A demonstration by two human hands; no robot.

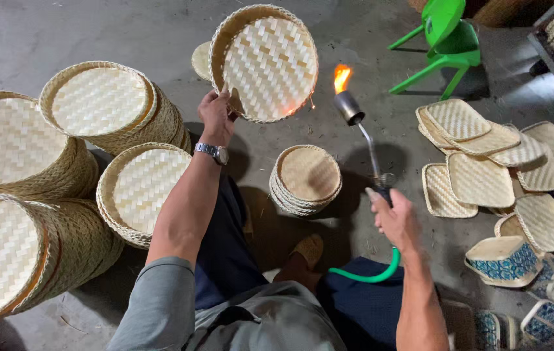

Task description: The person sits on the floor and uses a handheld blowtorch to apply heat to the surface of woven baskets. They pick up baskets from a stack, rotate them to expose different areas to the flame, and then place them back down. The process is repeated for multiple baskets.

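Holding round tray (pixel 270 65) — left hand (pixel 216 117); torch (pixel 363 136) — right hand (pixel 394 218).

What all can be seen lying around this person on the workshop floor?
Round woven tray: one, pale straw, held up by its rim near the flame.
Gas torch: one, metal, lit with an orange flame, green hose at the handle.
Round tray stacks: several, pale straw, on the left.
Small round stack: one, pale tan, floor centre.
Rectangular woven trays: a loose pile, pale straw, on the right.
Blue-patterned boxes: a few, lower right.
Plastic chair: one, green, top right.
Left hand: grips the tray.
Right hand: grips the torch.
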